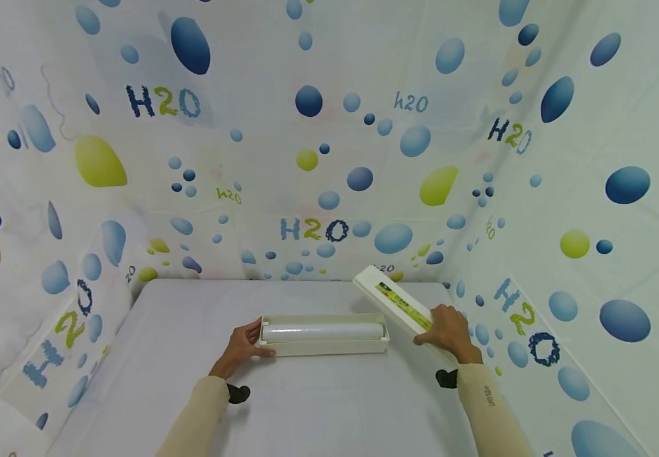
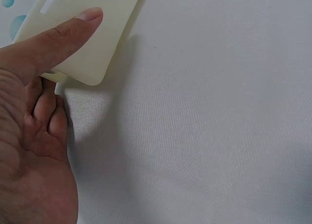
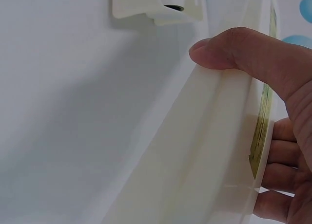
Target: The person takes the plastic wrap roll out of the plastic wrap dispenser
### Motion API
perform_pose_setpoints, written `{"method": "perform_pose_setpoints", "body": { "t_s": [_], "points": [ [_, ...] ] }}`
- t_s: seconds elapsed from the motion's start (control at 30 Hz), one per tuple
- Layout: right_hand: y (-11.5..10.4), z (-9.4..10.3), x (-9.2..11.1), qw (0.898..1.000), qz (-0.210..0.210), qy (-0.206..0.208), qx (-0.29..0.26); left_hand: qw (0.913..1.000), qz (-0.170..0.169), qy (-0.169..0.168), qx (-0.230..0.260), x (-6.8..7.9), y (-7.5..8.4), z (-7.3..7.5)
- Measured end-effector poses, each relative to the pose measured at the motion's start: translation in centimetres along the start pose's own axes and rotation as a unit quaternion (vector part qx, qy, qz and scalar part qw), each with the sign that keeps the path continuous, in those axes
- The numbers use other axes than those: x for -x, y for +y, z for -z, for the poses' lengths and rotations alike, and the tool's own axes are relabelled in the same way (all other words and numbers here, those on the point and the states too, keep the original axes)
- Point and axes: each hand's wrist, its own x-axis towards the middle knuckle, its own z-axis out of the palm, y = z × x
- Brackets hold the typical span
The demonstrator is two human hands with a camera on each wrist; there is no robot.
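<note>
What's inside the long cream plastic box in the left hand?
A shiny white cylindrical roll lies inside the box; its underside and anything beneath it are hidden.

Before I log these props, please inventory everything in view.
Box: 1, cream, on the table
Roll: 1, white, inside the box
Lid-like piece: 1, cream, tilted, right of box
Label: 1, green-yellow, on that piece
Table: 1, white, under the box
Spotted backdrop: count unclear, white, blue and green, behind and alongside
Wrist pieces: 2, black, at wrists
Sleeves: 2, beige, on forearms
Left hand: 1, bare, gripping the box's left end
Right hand: 1, bare, gripping that piece
</note>
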Motion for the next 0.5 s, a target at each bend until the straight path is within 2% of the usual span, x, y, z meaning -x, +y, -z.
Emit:
{"method": "perform_pose_setpoints", "body": {
  "t_s": [0.5],
  "points": [
    [0.28,0.45,0.52,1.0,-0.018,-0.002,0.002,0.9996,-0.01,0.003,-0.028,0.27,0.19,0.04]
  ]
}}
